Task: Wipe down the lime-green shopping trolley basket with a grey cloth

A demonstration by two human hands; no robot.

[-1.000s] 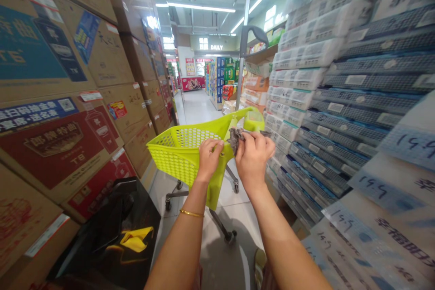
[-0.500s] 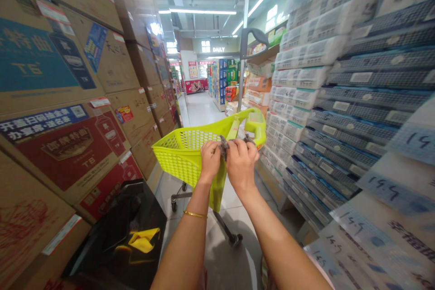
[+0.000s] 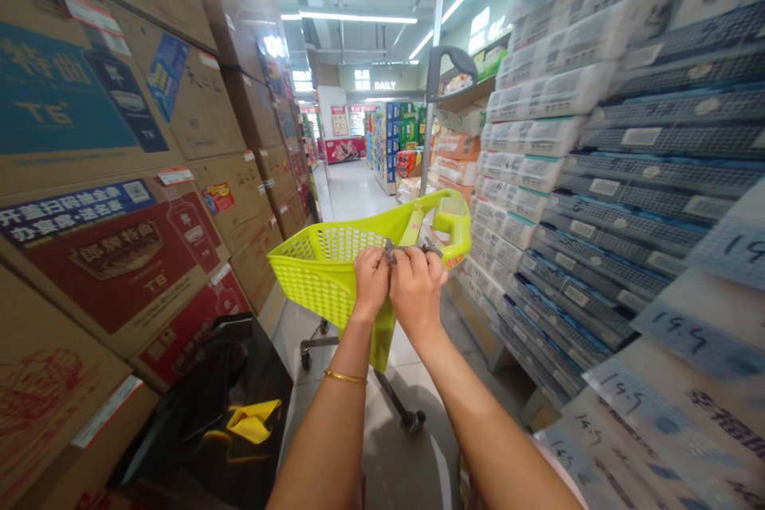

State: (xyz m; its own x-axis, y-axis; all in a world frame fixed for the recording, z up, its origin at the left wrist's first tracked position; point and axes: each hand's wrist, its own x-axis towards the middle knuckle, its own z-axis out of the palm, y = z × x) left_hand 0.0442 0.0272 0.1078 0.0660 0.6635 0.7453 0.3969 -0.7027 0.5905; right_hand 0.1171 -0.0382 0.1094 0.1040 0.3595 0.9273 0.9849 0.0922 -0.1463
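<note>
A small crumpled grey cloth [image 3: 390, 252] is pinched between my hands, mostly covered by my fingers; its exact kind cannot be made out. My left hand [image 3: 370, 280], with a gold bangle on the wrist, is closed on one end of it. Beside it, almost touching, my right hand [image 3: 417, 287] has its fingers curled over the rest, and a grey bit sticks out past the knuckles. Both hands are just in front of the lime-green shopping cart [image 3: 316, 275], whose perforated basket and looped grip show beyond them.
Stacked cardboard cartons [image 3: 137, 255] wall the left side. Below them stands a black bin [image 3: 209, 414] with a yellow cloth [image 3: 254, 421]. Packs of tissue paper [image 3: 531, 135] are piled along the right. A pole with a dark grey handle [image 3: 451, 68] rises behind the cart. The aisle floor [image 3: 358, 195] runs ahead.
My right hand has moved slightly left, closer to my left hand, and less of the grey cloth shows between them. The cart stays in about the same place.
</note>
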